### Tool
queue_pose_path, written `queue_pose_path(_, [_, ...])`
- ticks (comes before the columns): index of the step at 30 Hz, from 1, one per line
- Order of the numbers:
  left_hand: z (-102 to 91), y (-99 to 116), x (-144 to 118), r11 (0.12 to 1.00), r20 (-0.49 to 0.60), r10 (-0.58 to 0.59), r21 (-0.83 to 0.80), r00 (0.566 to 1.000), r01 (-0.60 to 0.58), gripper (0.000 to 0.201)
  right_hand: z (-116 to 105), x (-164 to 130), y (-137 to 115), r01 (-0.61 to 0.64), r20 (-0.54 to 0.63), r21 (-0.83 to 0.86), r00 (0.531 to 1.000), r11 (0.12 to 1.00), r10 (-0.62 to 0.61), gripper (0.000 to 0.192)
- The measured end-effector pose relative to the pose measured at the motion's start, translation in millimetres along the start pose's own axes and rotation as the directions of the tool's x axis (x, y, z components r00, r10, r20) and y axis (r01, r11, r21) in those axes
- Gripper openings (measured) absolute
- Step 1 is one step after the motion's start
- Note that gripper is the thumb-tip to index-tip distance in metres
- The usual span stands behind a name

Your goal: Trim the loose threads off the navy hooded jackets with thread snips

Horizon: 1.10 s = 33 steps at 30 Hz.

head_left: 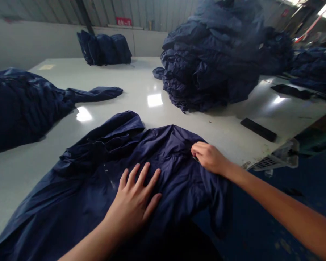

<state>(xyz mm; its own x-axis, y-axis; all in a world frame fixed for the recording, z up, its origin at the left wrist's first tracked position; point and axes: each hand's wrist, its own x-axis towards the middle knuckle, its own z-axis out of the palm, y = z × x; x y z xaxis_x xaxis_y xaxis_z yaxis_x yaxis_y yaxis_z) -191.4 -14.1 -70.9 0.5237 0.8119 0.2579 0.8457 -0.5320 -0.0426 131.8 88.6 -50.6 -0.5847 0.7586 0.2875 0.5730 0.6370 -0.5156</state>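
A navy blue jacket (pixel 163 156) lies spread over the near edge of the table, creased, with a sleeve hanging down at the right. My left hand (pixel 134 199) rests flat on the middle of it, fingers spread and holding nothing. Over the jacket's right part, my right hand (pixel 209 157) is closed. A small tip of something pokes out below its fingers, too little to name. Small pale marks show on the cloth left of my left hand.
A tall heap of navy garments (pixel 206 65) stands behind the jacket on the white table (pixel 133 94). More garments (pixel 19 105) lie left, a folded stack (pixel 105 49) at the back. Right are a black flat object (pixel 258 129) and, below the edge, a white plastic basket (pixel 274 161).
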Motion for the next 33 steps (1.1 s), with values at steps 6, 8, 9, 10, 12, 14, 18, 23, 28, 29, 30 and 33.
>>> queue_pose_path(6, [21.0, -13.1, -11.8, 0.998, 0.043, 0.066, -0.018, 0.997, -0.066, 0.074, -25.8, 17.6, 88.1, -0.216, -0.142, 0.109, 0.963, 0.970, 0.231, 0.018])
queue_pose_path(8, [19.4, -17.4, -12.3, 0.997, 0.053, 0.081, -0.019, 0.995, -0.080, 0.075, -26.2, 16.3, 88.6, -0.262, -0.254, 0.133, 0.923, 0.956, 0.288, 0.017])
queue_pose_path(9, [18.5, -17.9, -12.1, 0.996, 0.058, 0.084, -0.019, 0.995, -0.083, 0.076, -26.3, 13.6, 85.0, -0.281, -0.320, 0.132, 0.896, 0.951, 0.309, 0.018])
queue_pose_path(10, [17.8, -17.6, -11.8, 0.996, 0.061, 0.083, -0.019, 0.995, -0.082, 0.076, -27.1, 9.3, 79.9, -0.296, -0.381, 0.124, 0.867, 0.947, 0.321, 0.018])
queue_pose_path(12, [17.5, -15.7, -11.6, 0.997, 0.068, 0.073, -0.026, 0.995, -0.071, 0.075, -31.6, -3.5, 68.8, -0.318, -0.453, 0.098, 0.829, 0.943, 0.326, 0.018])
queue_pose_path(14, [18.9, -13.2, -10.9, 0.998, 0.075, 0.054, -0.048, 0.996, -0.051, 0.074, -38.4, -18.4, 61.0, -0.332, -0.432, 0.080, 0.838, 0.940, 0.333, 0.018])
queue_pose_path(18, [21.2, -9.5, -0.6, 0.978, 0.086, -0.030, -0.202, 0.996, 0.047, 0.067, -49.8, -28.5, 53.5, -0.349, -0.221, 0.133, 0.902, 0.928, 0.371, 0.024])
queue_pose_path(23, [-9.4, -10.6, 19.0, 0.507, 0.154, -0.474, -0.757, 0.867, 0.412, 0.057, -49.4, 0.4, -24.4, -0.222, -0.253, 0.291, 0.920, 0.931, 0.299, 0.029])
queue_pose_path(28, [-54.1, -8.9, -10.7, -0.295, 0.489, -0.641, -0.869, 0.592, 0.398, 0.083, 26.4, 6.7, -146.8, 0.521, 0.238, 0.293, 0.772, 0.801, -0.589, 0.015])
queue_pose_path(29, [-56.1, -8.8, -21.7, -0.299, 0.506, -0.655, -0.856, 0.561, 0.422, 0.075, 49.0, 5.0, -160.2, 0.543, 0.336, 0.248, 0.728, 0.802, -0.597, 0.015])
queue_pose_path(30, [-55.2, -9.1, -32.7, -0.267, 0.503, -0.684, -0.846, 0.528, 0.461, 0.067, 71.1, 3.2, -168.9, 0.557, 0.385, 0.200, 0.712, 0.806, -0.588, 0.015])
queue_pose_path(33, [-42.7, -10.2, -59.2, -0.183, 0.478, -0.753, -0.813, 0.453, 0.553, 0.059, 118.2, 0.4, -170.7, 0.541, 0.366, 0.127, 0.754, 0.832, -0.546, 0.017])
